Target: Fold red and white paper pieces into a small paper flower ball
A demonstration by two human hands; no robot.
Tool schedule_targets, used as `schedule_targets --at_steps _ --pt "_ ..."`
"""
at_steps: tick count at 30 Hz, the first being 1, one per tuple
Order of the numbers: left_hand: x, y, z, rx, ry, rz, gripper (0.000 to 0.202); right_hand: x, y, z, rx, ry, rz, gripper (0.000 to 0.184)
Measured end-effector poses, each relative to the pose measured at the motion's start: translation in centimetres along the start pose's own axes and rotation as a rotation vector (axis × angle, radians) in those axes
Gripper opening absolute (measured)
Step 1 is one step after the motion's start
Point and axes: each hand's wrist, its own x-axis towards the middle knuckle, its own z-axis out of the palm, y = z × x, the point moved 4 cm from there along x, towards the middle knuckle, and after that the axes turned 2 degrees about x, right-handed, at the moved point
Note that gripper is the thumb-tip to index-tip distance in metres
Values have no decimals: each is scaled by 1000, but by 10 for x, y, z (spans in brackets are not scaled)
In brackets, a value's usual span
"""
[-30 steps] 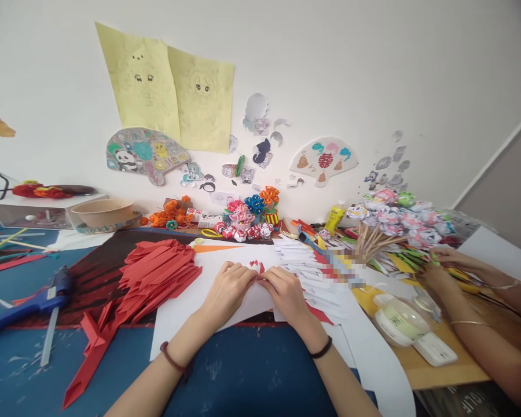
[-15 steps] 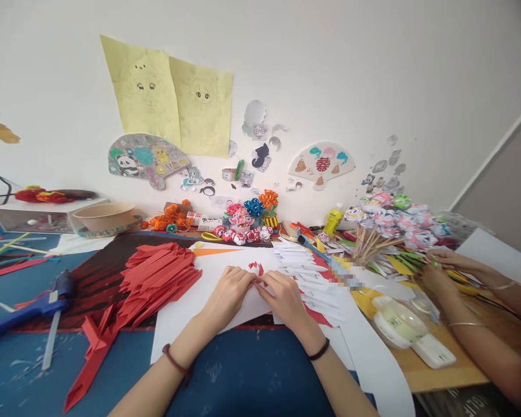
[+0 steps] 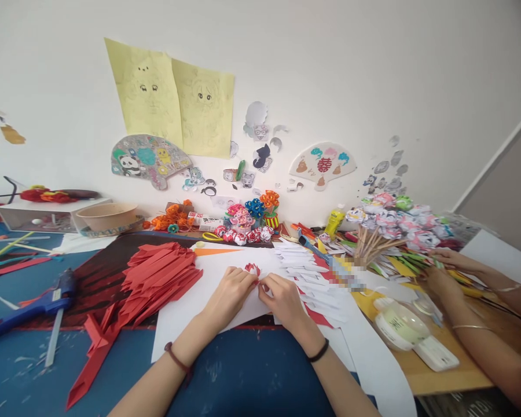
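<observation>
A small red-and-white paper flower shows just above my fingertips, over white paper. My left hand is closed on its lower part in a pinch. My right hand is close beside it, thumb and fingers pinched together at the flower's base; what lies between them is too small to make out. To the left lies a heap of red folded paper strips. White folded strips lie in a row to the right.
A blue glue gun lies at left, near a tan bowl. Finished paper flowers line the wall. At right are a bunch of paper flowers on sticks, a clear-and-white container and another person's hands.
The flower has turned and shifted slightly left in my left hand. My right fingertips have drawn a little apart from the left ones. The view has shifted slightly.
</observation>
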Motion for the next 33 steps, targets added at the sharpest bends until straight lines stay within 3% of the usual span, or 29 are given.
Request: schedule_targets --at_steps 3,9,15,20,25,33 --pt "0 6 -2 96 20 44 19 0 -1 -1 22 16 6 24" --pt "1 15 2 312 105 2 14 1 -5 -1 13 -4 -5 27" --pt "0 15 3 314 138 44 19 1 -3 -2 -37 17 -3 23" --pt "-2 8 4 262 56 122 21 1 1 -3 5 -16 14 15" --pt "-1 5 -2 190 -66 169 22 -3 2 2 12 -116 -90 21" --pt "0 6 -3 231 -137 254 23 -5 0 5 -35 -167 -221 30"
